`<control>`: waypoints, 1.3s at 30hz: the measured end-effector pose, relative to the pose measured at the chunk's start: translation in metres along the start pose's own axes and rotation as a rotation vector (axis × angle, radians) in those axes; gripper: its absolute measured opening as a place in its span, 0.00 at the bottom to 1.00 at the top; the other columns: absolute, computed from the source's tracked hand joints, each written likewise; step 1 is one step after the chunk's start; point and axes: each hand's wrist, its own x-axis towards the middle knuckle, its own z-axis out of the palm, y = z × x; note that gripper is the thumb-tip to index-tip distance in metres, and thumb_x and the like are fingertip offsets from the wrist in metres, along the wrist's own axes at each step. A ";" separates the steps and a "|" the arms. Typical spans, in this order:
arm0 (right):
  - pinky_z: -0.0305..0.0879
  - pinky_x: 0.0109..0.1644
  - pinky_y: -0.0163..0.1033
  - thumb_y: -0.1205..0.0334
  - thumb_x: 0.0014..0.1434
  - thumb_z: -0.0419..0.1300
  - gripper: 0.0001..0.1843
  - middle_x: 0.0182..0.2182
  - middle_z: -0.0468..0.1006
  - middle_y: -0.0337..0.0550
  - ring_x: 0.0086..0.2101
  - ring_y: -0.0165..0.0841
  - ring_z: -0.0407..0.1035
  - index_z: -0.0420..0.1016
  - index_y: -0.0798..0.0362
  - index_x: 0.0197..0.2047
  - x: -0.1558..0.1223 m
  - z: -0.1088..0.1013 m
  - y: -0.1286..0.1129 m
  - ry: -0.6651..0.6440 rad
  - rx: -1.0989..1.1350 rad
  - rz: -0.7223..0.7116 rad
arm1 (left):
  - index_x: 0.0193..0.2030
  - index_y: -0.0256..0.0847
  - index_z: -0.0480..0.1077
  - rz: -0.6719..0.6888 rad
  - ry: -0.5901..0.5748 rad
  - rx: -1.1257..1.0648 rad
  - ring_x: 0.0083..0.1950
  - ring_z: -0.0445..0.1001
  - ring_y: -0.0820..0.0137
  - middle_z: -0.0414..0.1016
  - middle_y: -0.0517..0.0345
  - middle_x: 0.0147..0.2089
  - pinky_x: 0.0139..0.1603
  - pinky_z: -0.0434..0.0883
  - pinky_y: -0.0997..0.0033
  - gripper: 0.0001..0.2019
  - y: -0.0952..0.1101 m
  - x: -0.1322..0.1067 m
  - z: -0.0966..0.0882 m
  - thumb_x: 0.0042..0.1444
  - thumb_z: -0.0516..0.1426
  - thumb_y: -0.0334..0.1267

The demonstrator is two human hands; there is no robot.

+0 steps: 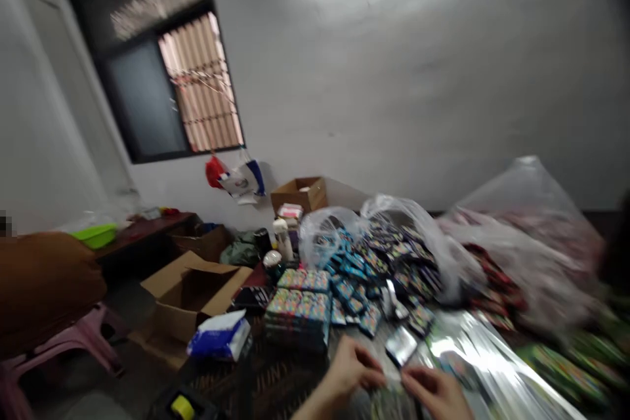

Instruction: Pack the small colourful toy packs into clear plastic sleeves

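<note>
My left hand [352, 371] and my right hand [436, 394] are low in the head view, close together. The thumb and fingers of each are pinched on what looks like a clear plastic bag [391, 403]; blur hides its details. Just beyond my fingertips lies a small silvery packet [401, 345]. Blue packets [352, 292] and dark packets [401, 256] spill toward me from clear bags. Left of my left hand stands a stack of colourful small boxes [298, 312]. Shiny clear plastic sheets or bags [492, 361] lie right of my right hand.
An open cardboard box [194, 295] and a blue-and-white pack [220, 335] are at the left. Bottles [282, 239] stand behind the stack. Large plastic bags [531, 243] and green packages [566, 371] fill the right. Someone in brown [46, 289] is by a pink stool [81, 341].
</note>
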 end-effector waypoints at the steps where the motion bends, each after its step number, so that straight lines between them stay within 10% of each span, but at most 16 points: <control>1: 0.68 0.36 0.44 0.50 0.46 0.62 0.11 0.25 0.77 0.43 0.31 0.42 0.72 0.77 0.50 0.25 -0.003 -0.001 0.000 0.007 -0.036 0.002 | 0.26 0.35 0.73 -0.021 -0.028 0.009 0.28 0.71 0.68 0.72 0.57 0.26 0.31 0.68 0.67 0.10 -0.004 0.002 0.004 0.38 0.65 0.38; 8: 0.64 0.30 0.34 0.57 0.49 0.61 0.10 0.22 0.74 0.40 0.25 0.31 0.68 0.74 0.56 0.26 -0.019 -0.011 -0.003 0.081 -0.068 -0.039 | 0.26 0.37 0.74 0.466 -0.041 0.249 0.31 0.72 0.70 0.74 0.54 0.29 0.31 0.67 0.74 0.05 -0.007 -0.013 0.011 0.47 0.59 0.35; 13: 0.65 0.47 0.41 0.59 0.57 0.55 0.10 0.36 0.78 0.44 0.40 0.35 0.71 0.76 0.52 0.37 -0.047 -0.004 0.002 0.184 -0.147 -0.258 | 0.30 0.38 0.74 0.684 -0.052 0.378 0.34 0.71 0.71 0.72 0.54 0.31 0.36 0.68 0.72 0.06 -0.012 -0.019 0.013 0.53 0.56 0.35; 17: 0.58 0.56 0.43 0.61 0.59 0.53 0.15 0.50 0.71 0.43 0.50 0.35 0.64 0.70 0.47 0.49 -0.057 -0.016 0.005 0.099 -0.283 -0.286 | 0.40 0.40 0.74 0.707 -0.069 0.544 0.31 0.67 0.72 0.66 0.57 0.29 0.32 0.65 0.74 0.10 -0.015 -0.015 0.018 0.56 0.52 0.36; 21: 0.52 0.57 0.47 0.63 0.59 0.52 0.20 0.54 0.65 0.46 0.55 0.38 0.57 0.64 0.47 0.55 -0.052 -0.076 0.024 0.252 -0.591 -0.164 | 0.41 0.42 0.75 0.723 -0.129 0.554 0.30 0.65 0.73 0.63 0.58 0.28 0.30 0.63 0.75 0.12 -0.015 -0.010 0.018 0.56 0.51 0.35; 26: 0.54 0.49 0.48 0.64 0.55 0.57 0.09 0.44 0.71 0.49 0.47 0.42 0.60 0.75 0.51 0.40 -0.048 -0.138 0.064 0.207 -1.024 0.080 | 0.39 0.39 0.75 0.669 -0.137 0.523 0.31 0.65 0.73 0.63 0.58 0.29 0.31 0.62 0.75 0.11 -0.015 -0.005 0.017 0.56 0.51 0.34; 39: 0.50 0.42 0.41 0.64 0.52 0.60 0.02 0.34 0.70 0.44 0.40 0.38 0.61 0.73 0.52 0.32 -0.049 -0.135 0.080 0.107 -1.112 0.056 | 0.46 0.43 0.72 0.608 -0.142 0.564 0.33 0.64 0.72 0.60 0.58 0.31 0.34 0.62 0.73 0.14 -0.013 -0.006 0.018 0.57 0.49 0.32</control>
